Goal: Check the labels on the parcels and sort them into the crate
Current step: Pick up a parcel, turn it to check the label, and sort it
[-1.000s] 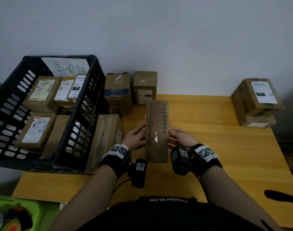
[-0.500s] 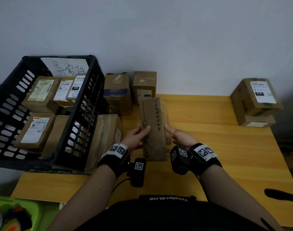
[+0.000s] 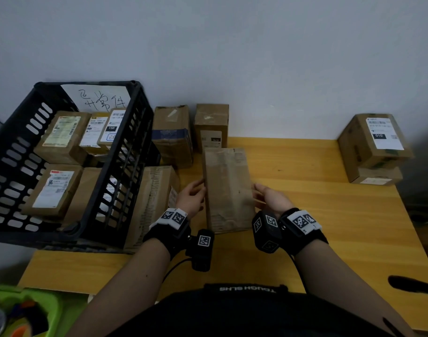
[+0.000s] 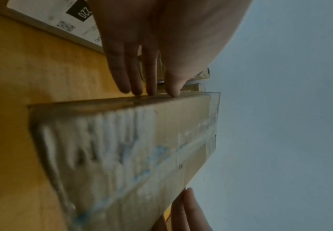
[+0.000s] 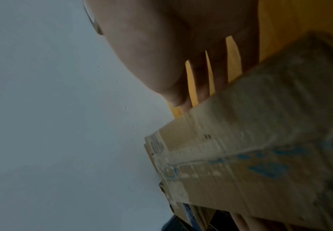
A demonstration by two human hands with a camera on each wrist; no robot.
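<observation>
I hold a long flat brown parcel [image 3: 227, 188] a little above the wooden table [image 3: 317, 215], its broad taped face up and no shipping label showing on it. My left hand [image 3: 192, 195] presses its left edge with straight fingers [image 4: 120, 70]. My right hand [image 3: 266, 195] supports the right edge, its straight fingers [image 5: 203, 75] reaching behind the parcel [image 5: 260, 140]. The black crate [image 3: 125, 152] stands at the left with several labelled parcels inside and a handwritten paper sign [image 3: 98, 98] at its back.
A large box [image 3: 152, 203] leans beside the crate, and two boxes [image 3: 172, 135] [image 3: 211, 125] stand against the wall behind the parcel. Two stacked labelled boxes [image 3: 376, 144] sit at the table's far right. A green object [image 3: 20, 310] lies below the table's left corner.
The parcel has turned about its long axis between my hands: the narrow printed side faced up before, now the broad taped face does. Both hands stay at its edges.
</observation>
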